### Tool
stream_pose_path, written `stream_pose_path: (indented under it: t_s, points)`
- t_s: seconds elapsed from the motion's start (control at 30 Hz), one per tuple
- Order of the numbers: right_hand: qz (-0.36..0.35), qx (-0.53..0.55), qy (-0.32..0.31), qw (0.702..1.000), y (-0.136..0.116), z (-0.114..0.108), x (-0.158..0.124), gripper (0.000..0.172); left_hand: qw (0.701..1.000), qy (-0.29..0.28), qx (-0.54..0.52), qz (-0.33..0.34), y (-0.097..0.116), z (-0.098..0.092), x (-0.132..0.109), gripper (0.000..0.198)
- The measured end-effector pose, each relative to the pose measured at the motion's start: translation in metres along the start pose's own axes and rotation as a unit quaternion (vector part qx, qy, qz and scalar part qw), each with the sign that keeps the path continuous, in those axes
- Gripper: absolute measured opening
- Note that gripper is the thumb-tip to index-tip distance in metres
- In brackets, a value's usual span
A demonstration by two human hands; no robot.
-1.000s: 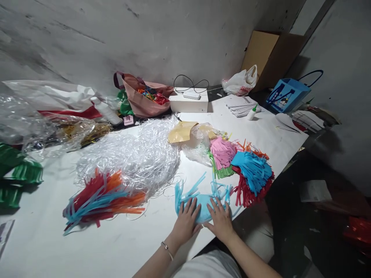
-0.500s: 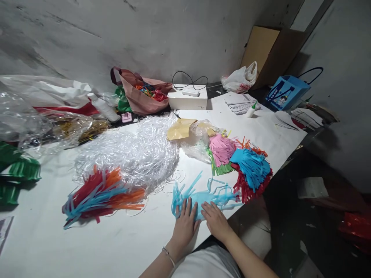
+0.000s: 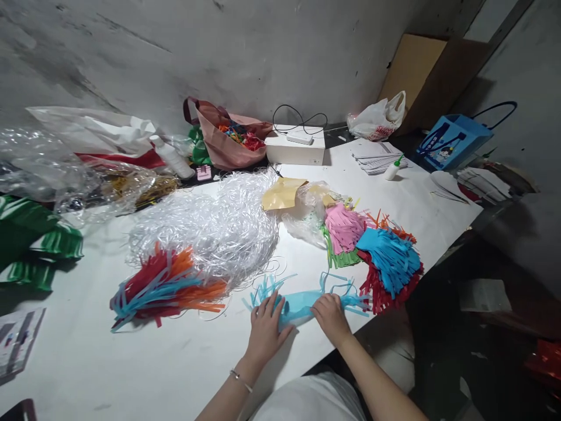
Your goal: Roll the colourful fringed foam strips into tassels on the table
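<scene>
A light-blue sheet of tissue paper (image 3: pixel 298 304), cut into fringe at both ends, lies on the white-covered table in front of me. My left hand (image 3: pixel 265 321) rests on its left part, palm down with fingers stretched out and apart. On the right part, my right hand (image 3: pixel 332 320) has its fingers curled together against the paper. Thin fringe strips stick out beyond both hands. Just right of the sheet is a pile of fringed tassels, with a blue tassel (image 3: pixel 390 257) on top of dark red ones and a pink tassel (image 3: pixel 346 228) beside it.
To the left lies a red, blue and orange tassel (image 3: pixel 162 289) against a heap of clear shiny strands (image 3: pixel 210 228). Farther back stand a pink bag (image 3: pixel 228 140), a white box (image 3: pixel 295 146), a green-tipped glue bottle (image 3: pixel 393 168) and a blue bag (image 3: pixel 456 140). Green foil (image 3: pixel 39 245) lies far left.
My hands have moved apart, the left one leftward, and the blue sheet is spread flatter between them. My right fingers have gone from stretched to curled. The view has shifted slightly left.
</scene>
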State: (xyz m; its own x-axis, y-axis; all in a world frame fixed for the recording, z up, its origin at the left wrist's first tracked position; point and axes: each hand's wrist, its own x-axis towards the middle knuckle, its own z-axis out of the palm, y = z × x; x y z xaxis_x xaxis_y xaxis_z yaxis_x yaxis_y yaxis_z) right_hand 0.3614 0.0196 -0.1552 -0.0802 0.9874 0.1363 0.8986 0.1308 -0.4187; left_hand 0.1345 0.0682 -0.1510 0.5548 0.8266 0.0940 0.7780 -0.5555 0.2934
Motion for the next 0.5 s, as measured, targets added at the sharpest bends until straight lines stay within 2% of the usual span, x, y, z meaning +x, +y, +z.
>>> stream_pose_path:
  t_s: [0.1, 0.17, 0.3, 0.5]
  points:
    - [-0.007, -0.003, -0.018, 1.000, 0.001, 0.001, 0.009, 0.014, 0.994, -0.050, -0.084, 0.050, 0.010, -0.003, 0.007, 0.052]
    - [-0.004, -0.008, -0.025, 1.000, 0.002, 0.001, 0.012, 0.016, 0.986, -0.092, -0.128, 0.047, 0.013, -0.001, 0.016, 0.046]
    - [0.034, -0.031, -0.025, 0.999, 0.005, 0.000, 0.017, 0.021, 0.984, -0.107, -0.145, -0.014, 0.005, 0.003, 0.032, 0.025]
    - [0.092, -0.058, -0.029, 0.994, 0.003, 0.004, 0.028, 0.025, 0.974, -0.136, -0.146, -0.110, -0.003, 0.003, 0.050, 0.024]
